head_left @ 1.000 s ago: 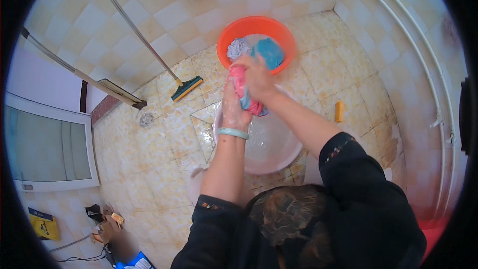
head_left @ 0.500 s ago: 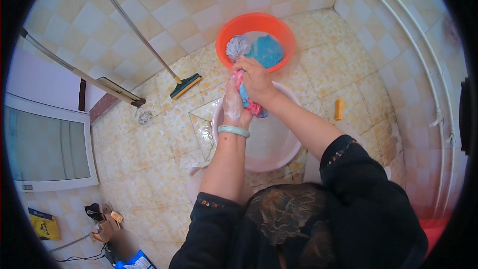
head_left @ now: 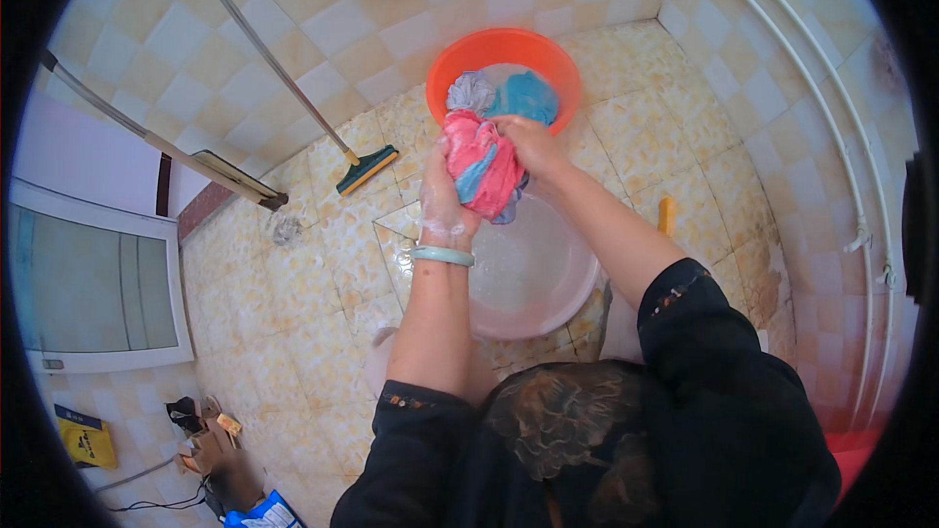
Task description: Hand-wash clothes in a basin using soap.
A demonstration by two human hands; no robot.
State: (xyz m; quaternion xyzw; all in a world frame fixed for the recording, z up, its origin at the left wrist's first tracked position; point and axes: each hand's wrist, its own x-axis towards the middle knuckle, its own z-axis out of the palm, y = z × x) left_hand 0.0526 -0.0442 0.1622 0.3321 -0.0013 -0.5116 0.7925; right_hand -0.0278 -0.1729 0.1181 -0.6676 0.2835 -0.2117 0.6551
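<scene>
Hands (head_left: 484, 171) clamped together on pink cloth (head_left: 481, 164), its long axis upright, above pale basin (head_left: 548, 284).

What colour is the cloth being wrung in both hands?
Mostly pink with light blue patches; the cloth shows best in the head view, above the pale basin.

left hand (head_left: 445, 203) fingers clenched | right hand (head_left: 523, 142) fingers clenched | forearms raised
</scene>
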